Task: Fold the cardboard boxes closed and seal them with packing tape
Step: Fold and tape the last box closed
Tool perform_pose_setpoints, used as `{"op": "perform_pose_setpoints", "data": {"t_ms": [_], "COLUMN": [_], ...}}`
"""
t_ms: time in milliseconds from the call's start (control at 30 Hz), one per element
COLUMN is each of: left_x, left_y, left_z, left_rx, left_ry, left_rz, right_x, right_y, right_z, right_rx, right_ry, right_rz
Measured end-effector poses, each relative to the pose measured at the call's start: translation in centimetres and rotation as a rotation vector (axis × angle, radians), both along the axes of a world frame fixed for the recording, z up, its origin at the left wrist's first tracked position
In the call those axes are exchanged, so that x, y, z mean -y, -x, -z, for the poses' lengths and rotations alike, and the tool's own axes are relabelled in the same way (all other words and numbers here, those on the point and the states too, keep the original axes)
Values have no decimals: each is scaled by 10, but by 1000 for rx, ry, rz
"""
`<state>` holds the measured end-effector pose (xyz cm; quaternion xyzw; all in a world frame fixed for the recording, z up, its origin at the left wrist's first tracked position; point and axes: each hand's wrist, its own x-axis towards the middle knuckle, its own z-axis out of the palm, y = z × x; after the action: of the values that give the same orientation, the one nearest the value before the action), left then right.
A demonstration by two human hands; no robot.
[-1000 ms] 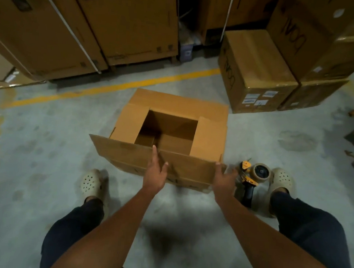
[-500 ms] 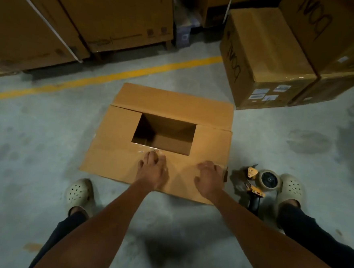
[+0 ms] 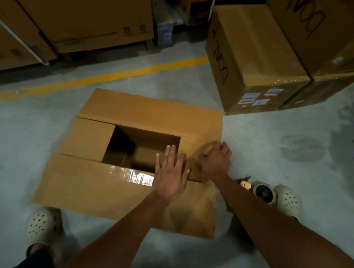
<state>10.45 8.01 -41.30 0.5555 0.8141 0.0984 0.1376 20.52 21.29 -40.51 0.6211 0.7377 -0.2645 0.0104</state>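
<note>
The box point(image 3: 189, 216) sits on the floor point(image 3: 20, 144) in the middle of the frame, and by my reading the job on it is barely begun. At its left, the short left flap point(image 3: 87, 138) lies folded in, roughly level. The far flap point(image 3: 152, 113) and the near flap point(image 3: 96, 191) both splay outward, so the dark opening point(image 3: 141, 150) shows between them. A glossy strip of old tape point(image 3: 131, 174) clings to the near flap's edge; no fresh tape is on the box.

The left hand point(image 3: 172, 175) lies flat at the opening's near right corner, fingers straight and together, gripping nothing. Just beside it, the right hand point(image 3: 215, 159) rests on the short right flap point(image 3: 194, 145) with bent fingers; whether they pinch an edge or only press, I cannot tell.

At lower right the tape gun point(image 3: 263, 192) lies on the floor, partly behind the right forearm, touched by neither hand. At upper right, stacked boxes point(image 3: 257, 45) appear closed.

What is left, as I judge it: seat the right flap, bring both long flaps together, then run tape along the seam.
</note>
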Motion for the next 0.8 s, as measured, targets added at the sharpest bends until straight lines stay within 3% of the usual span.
{"op": "perform_pose_setpoints", "data": {"t_ms": [167,267,433,600,800], "left_x": [-30,-32,-24,8,62], "left_y": [-8,-6,-5,-6,2], "left_z": [2,5,-6,-31,-36], "left_rx": [66,104,70,-52,-137], "left_ry": [43,151,183,216,86], "left_rz": [5,63,104,130,110], "right_x": [-55,-70,-53,2,46], "right_y": [20,16,0,-27,-46], "right_z": [-12,-16,-32,-40,-56], "right_rx": [-367,-620,-904,-1054,-1217], "right_ry": [328,391,383,321,307], "right_rz": [369,617,604,537,890]}}
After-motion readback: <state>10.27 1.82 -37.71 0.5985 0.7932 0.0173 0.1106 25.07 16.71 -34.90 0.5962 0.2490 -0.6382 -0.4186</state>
